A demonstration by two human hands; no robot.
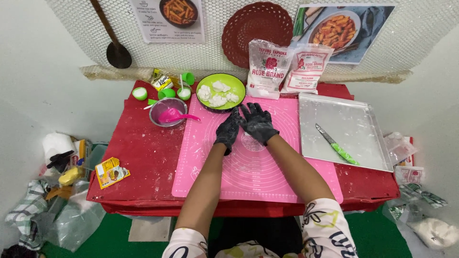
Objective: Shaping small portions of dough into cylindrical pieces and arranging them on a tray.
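Observation:
Both my hands wear black gloves and meet over the far middle of a pink silicone baking mat point(258, 167). My left hand point(228, 131) is turned on edge, its fingers against my right hand point(257, 123), whose fingers are spread. I cannot tell if any dough is pressed between them. A flat white dough mark point(250, 142) lies on the mat just below my right hand. Right behind my hands stands a green plate point(234, 83) with several white dough lumps point(217, 94).
A metal bowl point(158, 111) with a pink spatula point(174, 116) sits left of the plate, near small green cups point(167, 93). Two flour bags point(267, 69) lean at the back. A steel tray point(354, 122) on the right holds a green-handled knife point(337, 145). The table is red.

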